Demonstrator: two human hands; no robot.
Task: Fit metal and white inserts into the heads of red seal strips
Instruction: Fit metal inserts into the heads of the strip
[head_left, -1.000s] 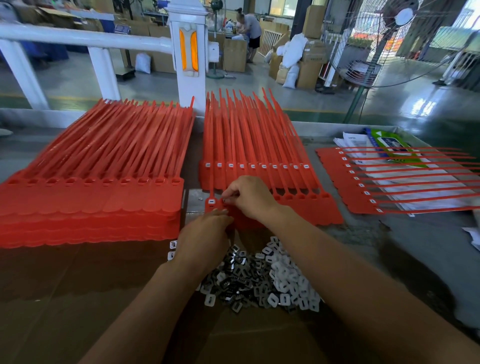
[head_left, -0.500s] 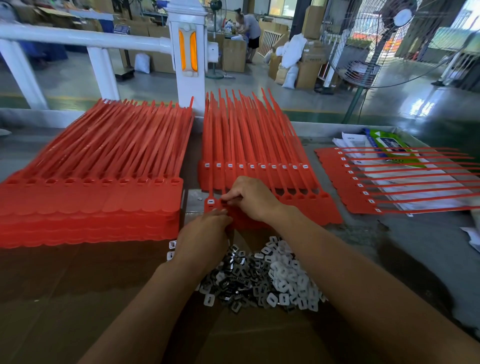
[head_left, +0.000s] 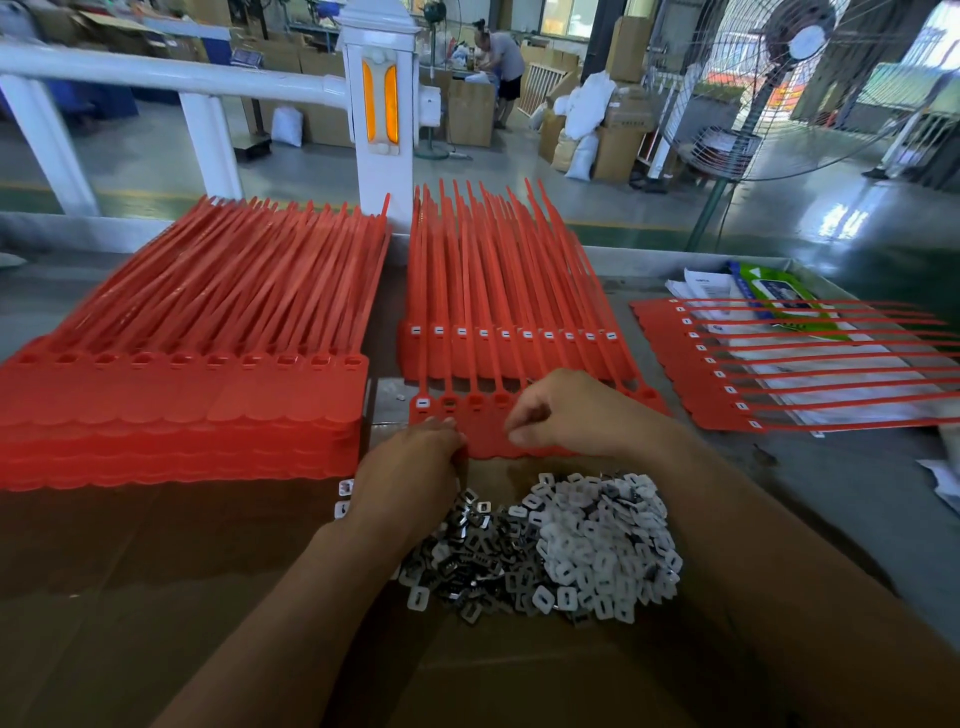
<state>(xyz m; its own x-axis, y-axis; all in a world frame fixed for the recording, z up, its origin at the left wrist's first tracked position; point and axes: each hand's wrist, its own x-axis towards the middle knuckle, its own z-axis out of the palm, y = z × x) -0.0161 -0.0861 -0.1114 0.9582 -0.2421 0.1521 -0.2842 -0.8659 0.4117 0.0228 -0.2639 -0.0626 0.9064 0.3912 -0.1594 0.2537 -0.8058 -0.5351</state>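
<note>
Filling heads of strip sheet (head_left: 485, 439) before your hands: one fitted, neighbours empty. Left hand (head_left: 410, 467) holds sheet edge; right hand (head_left: 566, 415) curled, contents not discernible. Next: piece from insert pile (head_left: 571, 545) by wrists into second head.

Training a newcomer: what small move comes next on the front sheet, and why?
Likely press an insert into the second head: the first head already shows white, the next ones look empty, and the right hand, fingers curled, is just beside them.
</note>
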